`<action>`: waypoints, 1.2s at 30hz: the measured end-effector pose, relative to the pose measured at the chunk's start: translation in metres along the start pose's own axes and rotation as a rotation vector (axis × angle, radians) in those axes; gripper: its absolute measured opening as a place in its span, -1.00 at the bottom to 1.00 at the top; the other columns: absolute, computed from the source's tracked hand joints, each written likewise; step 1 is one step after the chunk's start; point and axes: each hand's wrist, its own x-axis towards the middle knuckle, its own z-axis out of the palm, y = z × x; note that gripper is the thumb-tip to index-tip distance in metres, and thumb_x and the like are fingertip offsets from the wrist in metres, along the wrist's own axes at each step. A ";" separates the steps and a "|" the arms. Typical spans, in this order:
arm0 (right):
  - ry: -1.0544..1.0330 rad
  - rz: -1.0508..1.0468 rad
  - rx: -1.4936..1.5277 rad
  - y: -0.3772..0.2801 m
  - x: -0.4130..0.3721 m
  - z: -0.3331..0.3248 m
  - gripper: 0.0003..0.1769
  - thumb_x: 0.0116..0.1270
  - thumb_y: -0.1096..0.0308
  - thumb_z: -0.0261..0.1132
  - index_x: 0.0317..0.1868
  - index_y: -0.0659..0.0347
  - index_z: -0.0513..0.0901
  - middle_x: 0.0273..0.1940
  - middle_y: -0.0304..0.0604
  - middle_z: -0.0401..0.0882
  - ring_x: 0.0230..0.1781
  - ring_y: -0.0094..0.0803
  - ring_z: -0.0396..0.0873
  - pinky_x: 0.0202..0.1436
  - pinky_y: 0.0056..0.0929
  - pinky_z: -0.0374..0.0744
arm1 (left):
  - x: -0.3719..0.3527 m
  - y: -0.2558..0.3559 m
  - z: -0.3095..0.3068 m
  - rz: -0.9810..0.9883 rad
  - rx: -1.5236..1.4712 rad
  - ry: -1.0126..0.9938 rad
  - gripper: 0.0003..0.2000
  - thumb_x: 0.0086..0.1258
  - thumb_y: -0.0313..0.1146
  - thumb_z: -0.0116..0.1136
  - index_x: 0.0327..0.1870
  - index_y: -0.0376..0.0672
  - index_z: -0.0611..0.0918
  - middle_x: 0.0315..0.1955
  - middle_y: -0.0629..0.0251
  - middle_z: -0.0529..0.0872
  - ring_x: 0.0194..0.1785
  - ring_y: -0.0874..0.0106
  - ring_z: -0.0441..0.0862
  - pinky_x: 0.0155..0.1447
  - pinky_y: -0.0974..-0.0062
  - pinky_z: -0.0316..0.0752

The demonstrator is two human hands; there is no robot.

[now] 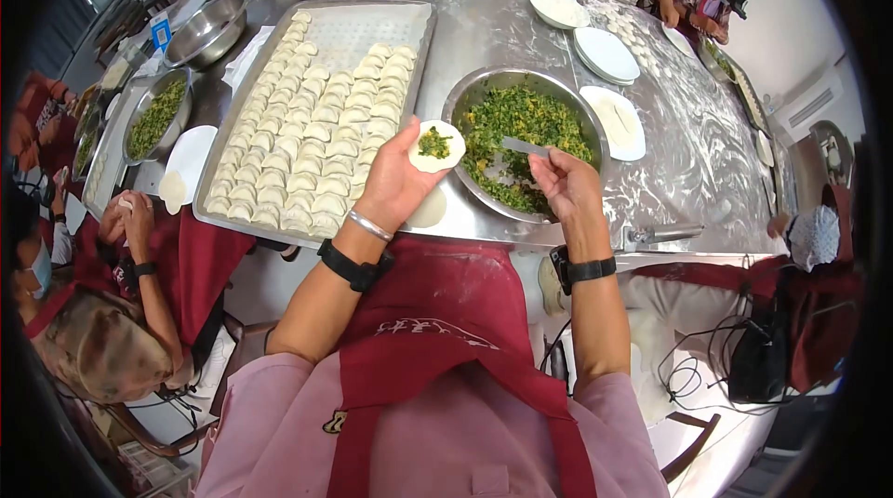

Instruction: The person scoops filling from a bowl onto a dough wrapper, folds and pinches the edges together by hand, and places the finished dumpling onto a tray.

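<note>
Currently both hands are loaded and apart. Left hand [395,177] has hold of a round wrapper [439,164], flat and unfolded, with a dab of green-yellow mix on it; the wrapper sits just left of the steel bowl [473,92]. Right hand [569,186] is closed on a flat metal strip [526,146], fingers pinched at its right end, strip above the bowl's chopped green filling [512,121]. Metal tray [372,28] left of the bowl: rows of folded dumplings [298,145], far right part bare. Another pale disc [429,210] lies on the table [693,154] between tray and bowl, near side. White plates [606,56] stacked beyond the bowl, far right. Table has flour smears on the right.
</note>
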 end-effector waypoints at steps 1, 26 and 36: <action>-0.014 -0.027 0.007 -0.003 -0.006 0.003 -0.81 0.48 0.57 0.14 -0.06 0.62 0.53 -0.22 0.22 0.66 -0.25 -0.09 0.77 -0.14 -0.29 0.85 | 0.001 -0.004 0.002 -0.010 0.000 -0.005 -0.57 0.70 -0.18 -0.13 0.35 -0.36 0.33 0.30 -0.07 0.48 0.40 0.08 0.45 0.53 0.04 0.35; -0.056 -0.326 -0.183 -0.015 -0.083 0.017 -0.77 0.48 0.51 0.18 0.01 0.55 0.53 -0.20 0.14 0.67 -0.28 -0.13 0.79 -0.22 -0.38 0.83 | -0.005 -0.035 0.019 -0.183 0.000 -0.170 -0.52 0.73 -0.13 -0.27 0.38 -0.40 0.32 0.33 -0.06 0.47 0.43 0.11 0.43 0.57 0.05 0.30; -0.043 -0.199 -0.226 -0.002 -0.071 0.010 -0.80 0.46 0.54 0.15 -0.03 0.55 0.53 -0.24 0.14 0.68 -0.34 -0.17 0.79 -0.28 -0.43 0.83 | -0.017 -0.035 0.020 -0.216 0.114 -0.186 -0.51 0.73 -0.12 -0.24 0.30 -0.46 0.41 0.28 -0.08 0.50 0.38 0.14 0.47 0.54 0.09 0.34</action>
